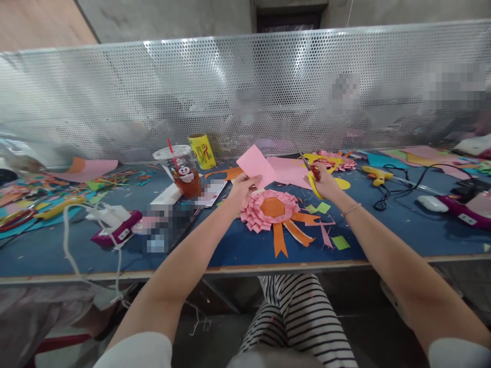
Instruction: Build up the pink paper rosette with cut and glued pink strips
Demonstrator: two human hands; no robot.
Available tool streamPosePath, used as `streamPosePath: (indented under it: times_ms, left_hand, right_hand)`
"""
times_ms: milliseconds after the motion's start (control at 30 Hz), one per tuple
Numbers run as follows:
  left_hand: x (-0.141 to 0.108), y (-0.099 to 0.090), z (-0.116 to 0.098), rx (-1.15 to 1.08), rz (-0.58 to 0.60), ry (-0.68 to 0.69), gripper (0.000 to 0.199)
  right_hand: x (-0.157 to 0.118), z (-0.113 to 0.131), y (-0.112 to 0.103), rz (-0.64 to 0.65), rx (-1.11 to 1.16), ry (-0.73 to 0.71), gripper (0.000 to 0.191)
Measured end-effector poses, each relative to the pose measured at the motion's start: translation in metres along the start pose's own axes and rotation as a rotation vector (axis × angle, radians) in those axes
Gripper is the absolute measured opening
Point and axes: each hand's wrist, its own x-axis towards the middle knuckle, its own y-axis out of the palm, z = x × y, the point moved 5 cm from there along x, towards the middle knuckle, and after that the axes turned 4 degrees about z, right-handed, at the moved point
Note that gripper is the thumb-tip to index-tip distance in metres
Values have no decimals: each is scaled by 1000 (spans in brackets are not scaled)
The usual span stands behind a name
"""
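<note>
My left hand pinches a square piece of pink paper by its lower edge, tilted above the table. In my right hand is a pair of scissors with red on the handle, its blades pointing up and to the left, away from the paper. Below and between the hands lies a pink paper rosette with an orange centre and orange ribbon tails. A larger pink sheet lies flat behind it, with yellow cut paper near my right hand.
A cup with a red straw and a yellow roll stand left. A yellow glue gun with a black cable lies right. Purple power strips and paper scraps lie about. A perforated metal screen rises behind.
</note>
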Motion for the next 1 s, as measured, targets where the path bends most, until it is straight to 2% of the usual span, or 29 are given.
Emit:
streamPosePath:
  times_ms: [133,233,400,633,733,867,1000]
  left_hand:
    - [-6,8,3,164,44,3,33]
    - [-8,11,7,246,82,-17,32]
    - [-10,19,11,399,216,-19,24]
    - [-16,29,11,571,311,-40,26]
    - [-15,27,7,599,257,0,27]
    - [-8,12,0,562,53,50,28]
    - [0,-6,-1,361,-121,78,25]
  right_hand:
    - [-12,31,21,-58,461,-12,46]
    - [-19,49,32,-82,649,-34,45]
    - [-22,60,38,-59,640,-15,42]
    - [-22,58,31,-125,597,-13,39]
    - [-22,57,31,-115,553,-22,38]
    - [-21,54,32,-70,432,-28,40]
    - [-22,48,40,46,287,-14,43]
